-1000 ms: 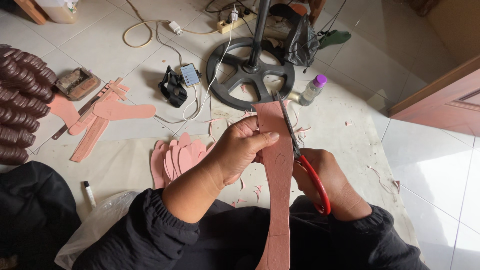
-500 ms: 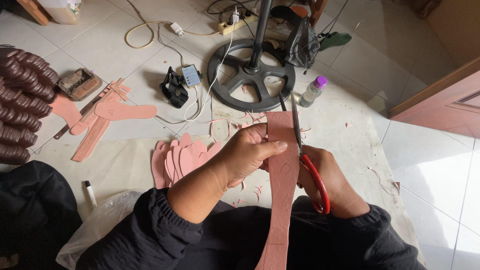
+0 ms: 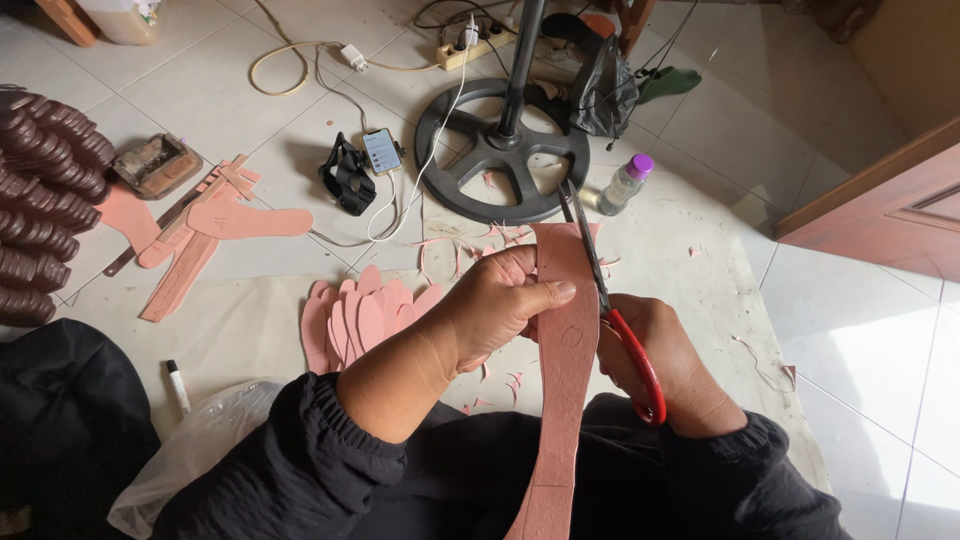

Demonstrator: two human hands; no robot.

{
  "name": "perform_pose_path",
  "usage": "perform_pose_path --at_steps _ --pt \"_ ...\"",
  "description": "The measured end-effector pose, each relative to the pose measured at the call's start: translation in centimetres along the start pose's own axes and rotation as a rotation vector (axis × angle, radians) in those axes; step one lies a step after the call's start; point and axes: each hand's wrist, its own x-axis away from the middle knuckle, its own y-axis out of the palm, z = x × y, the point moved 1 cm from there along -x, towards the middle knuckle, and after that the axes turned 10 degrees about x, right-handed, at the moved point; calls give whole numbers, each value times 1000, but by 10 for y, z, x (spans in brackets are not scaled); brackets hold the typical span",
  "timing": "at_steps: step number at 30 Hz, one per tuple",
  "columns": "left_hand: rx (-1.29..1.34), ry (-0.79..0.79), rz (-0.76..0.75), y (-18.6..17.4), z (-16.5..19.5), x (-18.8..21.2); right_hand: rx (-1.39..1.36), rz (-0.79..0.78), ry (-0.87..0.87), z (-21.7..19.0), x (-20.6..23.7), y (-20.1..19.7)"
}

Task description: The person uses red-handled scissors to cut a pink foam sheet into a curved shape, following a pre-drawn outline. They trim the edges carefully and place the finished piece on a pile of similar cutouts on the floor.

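My left hand (image 3: 500, 300) grips a long pink strip of sheet material (image 3: 562, 400) near its upper end, thumb on top. My right hand (image 3: 668, 365) holds red-handled scissors (image 3: 610, 310), their blades running along the strip's right edge and pointing away from me. The strip hangs down over my lap. Just left of my left hand, a fanned pile of pink sole-shaped cutouts (image 3: 360, 315) lies on the floor sheet. Small pink offcuts (image 3: 470, 245) lie scattered beyond my hands.
A black round fan base (image 3: 500, 150) with its pole stands ahead, with a small purple-capped bottle (image 3: 622, 185) beside it. A phone (image 3: 382, 150), cables and a power strip lie further left. More pink pieces (image 3: 215, 225) and stacked dark brown soles (image 3: 40, 200) sit at left.
The strip has shifted slightly in my left hand and the scissors have advanced along its right edge. Both hands stay in about the same place.
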Motion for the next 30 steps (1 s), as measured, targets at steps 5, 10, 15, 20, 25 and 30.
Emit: perform_pose_path --at_steps 5,10,15,20,25,30 --pt "-12 -37 -55 2 1 7 36 21 -115 -2 4 -1" --pt "-34 -66 -51 0 2 6 7 5 -161 2 1 -1" --pt "-14 -27 -74 0 1 3 49 -51 -37 -2 1 -6" --pt "-65 -55 -38 -5 1 4 57 -41 33 -10 6 -9" --pt "-10 -41 -33 -5 -1 5 61 -1 61 -9 4 -3" --pt "-10 -39 -19 -6 -1 6 99 20 62 -5 3 -3"
